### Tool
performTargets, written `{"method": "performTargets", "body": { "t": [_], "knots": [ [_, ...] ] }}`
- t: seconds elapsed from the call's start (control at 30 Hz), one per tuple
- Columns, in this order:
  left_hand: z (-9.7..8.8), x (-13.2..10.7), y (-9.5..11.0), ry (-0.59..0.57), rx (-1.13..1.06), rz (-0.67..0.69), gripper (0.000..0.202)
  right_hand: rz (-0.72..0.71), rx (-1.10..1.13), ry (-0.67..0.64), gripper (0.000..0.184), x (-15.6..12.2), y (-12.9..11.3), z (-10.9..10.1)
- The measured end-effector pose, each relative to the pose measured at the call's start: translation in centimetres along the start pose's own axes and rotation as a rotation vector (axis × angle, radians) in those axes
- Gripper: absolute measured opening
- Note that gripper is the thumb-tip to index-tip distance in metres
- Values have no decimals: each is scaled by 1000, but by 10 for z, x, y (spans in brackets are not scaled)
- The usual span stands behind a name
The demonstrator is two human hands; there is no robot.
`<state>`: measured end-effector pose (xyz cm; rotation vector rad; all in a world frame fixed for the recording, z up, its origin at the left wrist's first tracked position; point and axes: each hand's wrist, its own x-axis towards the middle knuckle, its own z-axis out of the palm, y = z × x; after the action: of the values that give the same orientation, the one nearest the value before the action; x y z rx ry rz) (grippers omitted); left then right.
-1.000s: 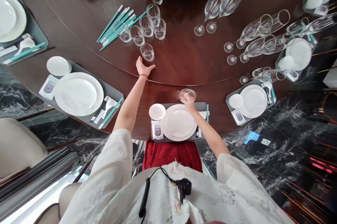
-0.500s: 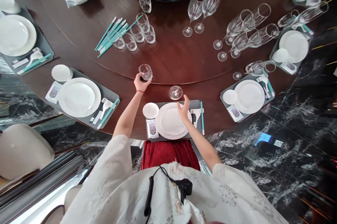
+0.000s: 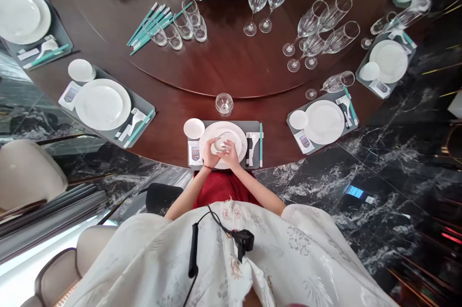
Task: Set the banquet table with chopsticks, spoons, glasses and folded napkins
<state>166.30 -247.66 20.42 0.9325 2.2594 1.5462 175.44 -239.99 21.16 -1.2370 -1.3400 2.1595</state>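
Both hands have moved in from the table and now meet directly ahead, at 12 o'clock, low over the centre of the white dinner plate. The tumbler held out in the left hand a moment ago no longer shows at the turntable edge.

The left hand is partly closed, cupping a small white object with what may be a clear rim; its exact identity cannot be confirmed. The right hand is bent inward, its fingers against the object, though the firmness of that grip cannot be told. Whether the object touches the plate is also unclear.

A short clear glass stands beyond the plate at 12 o'clock. A small white side plate lies at 10 o'clock, and a white spoon at 2 o'clock.
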Motion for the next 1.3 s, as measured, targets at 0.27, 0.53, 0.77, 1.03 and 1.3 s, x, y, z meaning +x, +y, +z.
{"method": "performTargets", "body": {
  "t": [0.27,0.53,0.77,1.03,1.3],
  "knots": [
    [59,14,30,-122,61,191,63,-224,-316,173,62,64,-24,-82],
    [-48,100,9,-111,169,110,43,-207,-965,396,69,193,-63,-100],
    [-141,249,-66,-222,287,114,41,-152,-1089,525,71,195,-55,-106],
    [-170,406,-139,-466,692,-74,78,-110,-847,806,42,151,-29,-17],
    [-169,415,-157,-497,837,-30,95,-184,-620,835,31,195,-27,31]
  ]
}}
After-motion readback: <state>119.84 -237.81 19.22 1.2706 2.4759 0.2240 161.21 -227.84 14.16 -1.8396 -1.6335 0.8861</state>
